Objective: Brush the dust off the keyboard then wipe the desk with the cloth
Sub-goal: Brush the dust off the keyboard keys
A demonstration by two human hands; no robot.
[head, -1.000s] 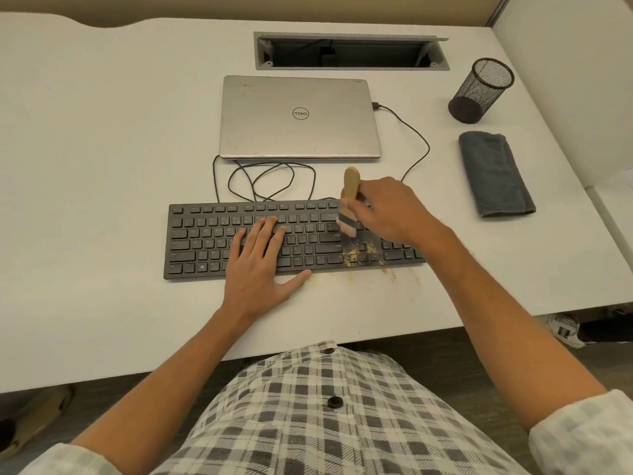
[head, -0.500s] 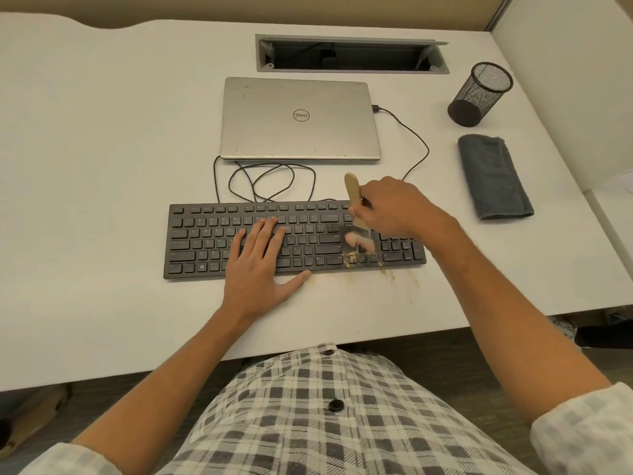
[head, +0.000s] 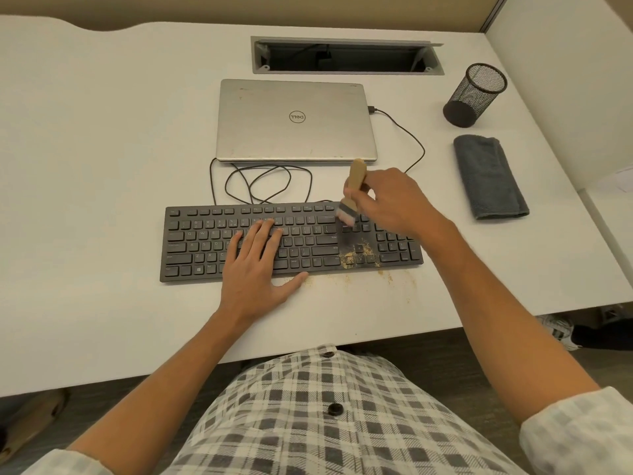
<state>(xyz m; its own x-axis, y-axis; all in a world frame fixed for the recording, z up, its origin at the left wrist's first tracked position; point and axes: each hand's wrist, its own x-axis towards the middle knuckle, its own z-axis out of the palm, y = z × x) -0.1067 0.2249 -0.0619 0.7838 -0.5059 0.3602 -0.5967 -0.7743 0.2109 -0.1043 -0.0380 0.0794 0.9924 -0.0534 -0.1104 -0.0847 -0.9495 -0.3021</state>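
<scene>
The right hand [head: 390,200] curls its fingers round the wooden handle of the brush [head: 352,190], whose bristles point down at the keyboard [head: 205,241] just below the fingertips. Tan dust [head: 356,257] lies on the keys below the bristles and spills onto the desk [head: 102,149]. The left hand [head: 257,265] rests flat on the keys, fingers straight, thumb on the desk. The folded grey cloth [head: 489,176] lies well right of the right hand's knuckles.

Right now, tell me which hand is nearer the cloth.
Right. The right hand, gripping the brush, is over the keyboard's right end, apart from the cloth to its right. The left hand rests flat mid-keyboard, farther away.
</scene>
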